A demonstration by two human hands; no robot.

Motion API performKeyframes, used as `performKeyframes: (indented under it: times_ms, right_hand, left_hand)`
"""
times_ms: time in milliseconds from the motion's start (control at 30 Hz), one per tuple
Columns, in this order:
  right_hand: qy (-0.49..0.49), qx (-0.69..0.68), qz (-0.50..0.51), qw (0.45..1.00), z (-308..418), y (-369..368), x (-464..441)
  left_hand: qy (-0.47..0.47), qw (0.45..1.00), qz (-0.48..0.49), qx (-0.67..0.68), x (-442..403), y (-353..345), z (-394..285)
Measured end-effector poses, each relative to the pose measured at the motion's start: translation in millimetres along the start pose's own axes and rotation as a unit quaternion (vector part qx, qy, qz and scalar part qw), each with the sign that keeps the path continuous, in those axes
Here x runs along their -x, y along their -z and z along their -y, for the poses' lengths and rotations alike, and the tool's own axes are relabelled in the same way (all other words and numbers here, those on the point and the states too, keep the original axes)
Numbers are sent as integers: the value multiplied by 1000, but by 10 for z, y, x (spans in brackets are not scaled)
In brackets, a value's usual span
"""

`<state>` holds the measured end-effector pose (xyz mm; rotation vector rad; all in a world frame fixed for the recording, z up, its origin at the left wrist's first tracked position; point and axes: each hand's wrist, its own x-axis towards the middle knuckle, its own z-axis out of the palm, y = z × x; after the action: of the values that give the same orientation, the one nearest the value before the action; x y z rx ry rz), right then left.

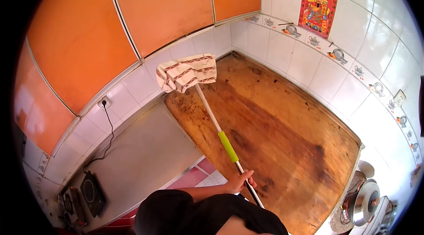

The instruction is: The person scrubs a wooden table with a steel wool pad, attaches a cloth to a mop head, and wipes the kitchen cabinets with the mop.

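Note:
A mop pole (pixel 210 110) with a bright green grip sleeve (pixel 228 146) runs up and away from me, over the worn wooden counter top. My left hand (pixel 242 181) is closed round the pole just below that green sleeve. At the far end, a cream cloth with reddish-brown stripes (pixel 187 72) covers the mop head, close to the tiled wall under the orange cabinets. Whether it touches the wall or the wood I cannot tell. The pole's lower end passes behind my black sleeve (pixel 207 210). My right hand is out of sight.
Orange wall cabinets (pixel 163 5) overhang the back left. A black hotplate (pixel 92 193) stands on the steel counter (pixel 141 151), its cord leading to a wall socket (pixel 104 102). At lower right is a lidded pot (pixel 364 202). A red poster (pixel 318 9) hangs on the tiles.

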<state>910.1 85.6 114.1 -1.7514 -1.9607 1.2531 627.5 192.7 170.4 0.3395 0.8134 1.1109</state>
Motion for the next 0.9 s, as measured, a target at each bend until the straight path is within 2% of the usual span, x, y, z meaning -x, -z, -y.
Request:
performKeyframes:
  times_ms: [233,267,300,333,367,400,433,500,533,700,800,867,900]
  right_hand:
    - [-73,88,-36,993,-548,-264,896]
    - [-93,150,-29,984,-453,-208,1039]
    - [-104,154,-39,982,-409,-257,1185]
    - [-118,156,-49,979,-435,-354,1327]
    - [-147,128,-61,979,-497,-430,1455]
    - [-134,139,-74,978,-546,-473,1525]
    - [-141,129,-86,978,-488,-457,1620]
    - [-122,156,-126,972,-424,-442,1765]
    - [-124,157,-136,970,-389,-417,1879]
    - [-193,207,-134,950,-596,-127,2171]
    - [-219,249,-103,938,-955,125,2285]
    - [-226,243,-132,934,-1303,259,2225]
    - [-191,260,-168,932,-1578,285,2136]
  left_hand:
    - [56,995,78,-7,262,158,260]
    - [26,991,121,-59,322,140,243]
    - [45,982,127,-135,298,272,263]
    - [-23,967,173,-188,214,470,278]
    - [-86,973,205,-57,284,338,93]
    - [-19,995,72,71,414,194,-51]
    - [15,995,32,89,326,343,3]
    - [22,998,34,46,330,424,111]
    - [55,997,33,37,308,432,197]
    - [160,986,33,-24,88,335,570]
    - [187,978,48,-74,106,271,974]
    - [192,971,44,-139,160,217,1231]
    - [202,960,35,-190,159,215,1320]
